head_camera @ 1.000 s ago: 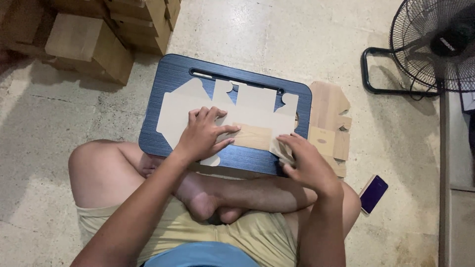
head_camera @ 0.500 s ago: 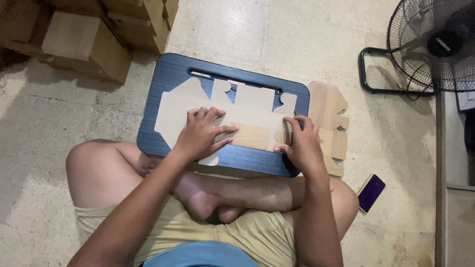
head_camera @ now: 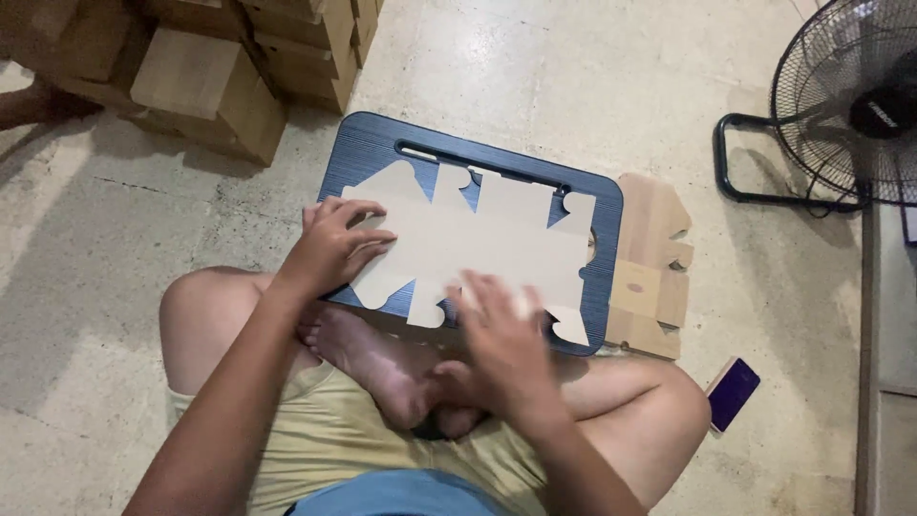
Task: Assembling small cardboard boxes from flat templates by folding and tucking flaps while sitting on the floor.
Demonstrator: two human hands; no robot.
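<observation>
floor point(head_camera: 535, 76): pale speckled stone | upper left: stacked wooden blocks point(head_camera: 205, 81) | right: black floor fan point(head_camera: 845, 105)

Soft, even light fell on the pale floor point(head_camera: 535, 76), brightest beyond the hands, with a dim shadow left of the left hand point(head_camera: 330, 250), no hard glare, sharp focus throughout except the right hand point(head_camera: 506, 334), which was smeared by motion blur.
</observation>
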